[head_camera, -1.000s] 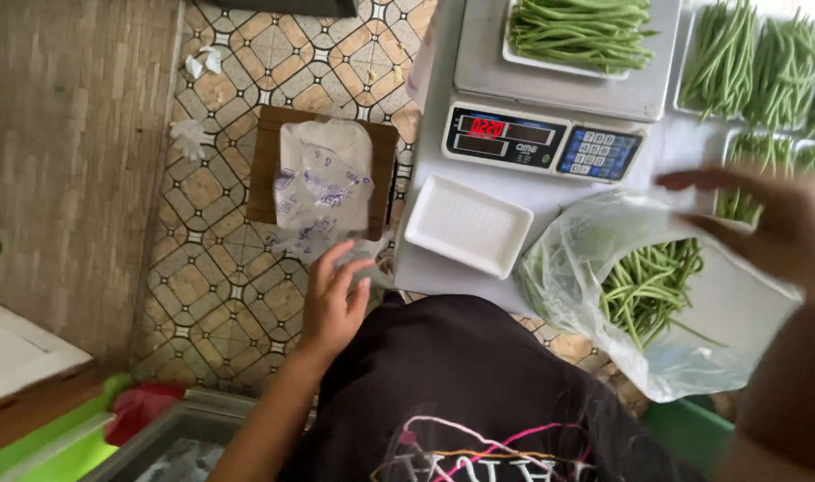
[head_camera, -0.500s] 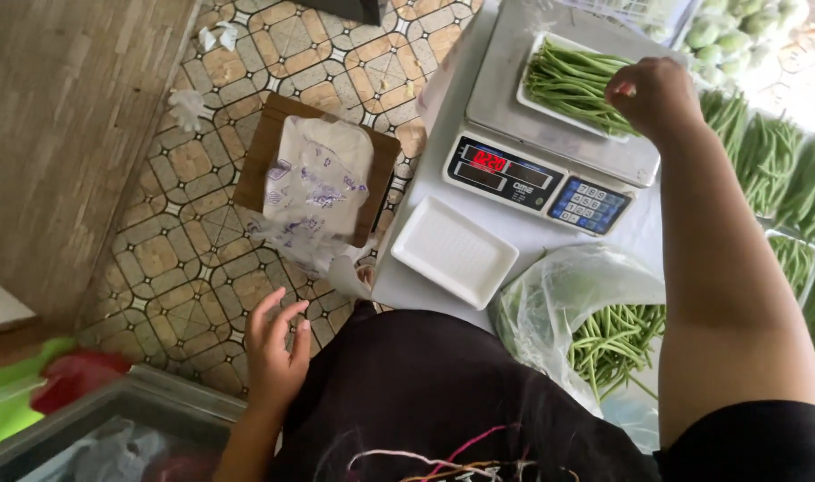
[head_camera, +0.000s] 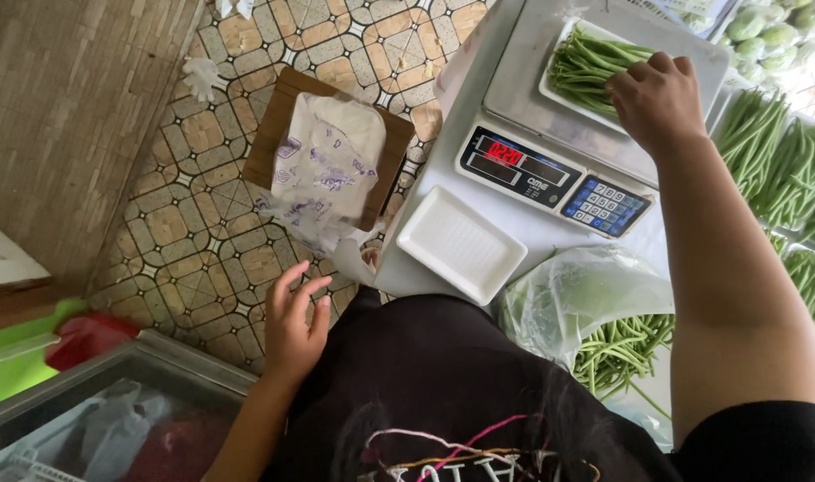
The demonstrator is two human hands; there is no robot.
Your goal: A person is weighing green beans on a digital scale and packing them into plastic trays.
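Note:
My right hand (head_camera: 659,96) reaches over a digital scale (head_camera: 559,152) and rests on a bunch of green beans (head_camera: 581,64) lying in a white tray on the weighing plate. Its fingers curl down onto the beans; a firm grip is not visible. My left hand (head_camera: 296,321) hangs beside my body with fingers apart and holds nothing. An empty white foam tray (head_camera: 461,244) lies on the table in front of the scale. A clear plastic bag (head_camera: 568,299) holding more green beans (head_camera: 621,348) sits at the table's near edge.
More green beans (head_camera: 782,170) fill crates at the right. On the tiled floor stands a brown box (head_camera: 287,107) with a printed plastic bag (head_camera: 322,165) inside. A freezer chest (head_camera: 104,419) with a glass lid is at the lower left, beside a red object (head_camera: 86,337).
My right hand has slid a little down the scale onto the beans in the tray. My left hand has stayed low at my side with fingers spread.

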